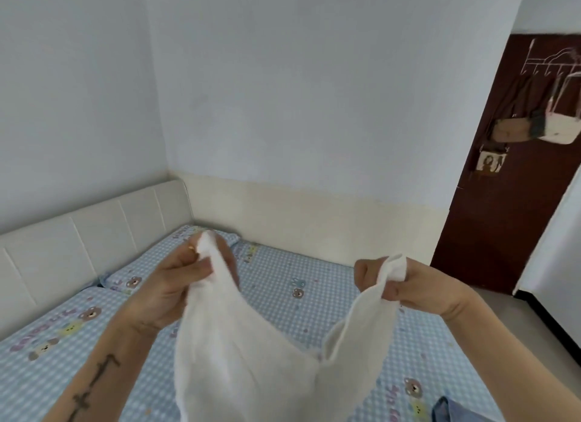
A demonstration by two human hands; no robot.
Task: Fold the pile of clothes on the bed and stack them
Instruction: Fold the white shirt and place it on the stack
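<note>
Held up above the bed (283, 296): white sleeveless top (245, 368), thin, soft, slightly textured, unmarked. Left hand (176, 280) curled round one shoulder strap, right hand (399, 286) pinching the other, body of the garment sagging between. Blue-checked sheet printed with bears and pink lettering, too blurred to read. Denim piece (452, 410) at the bed's near right edge.
</note>
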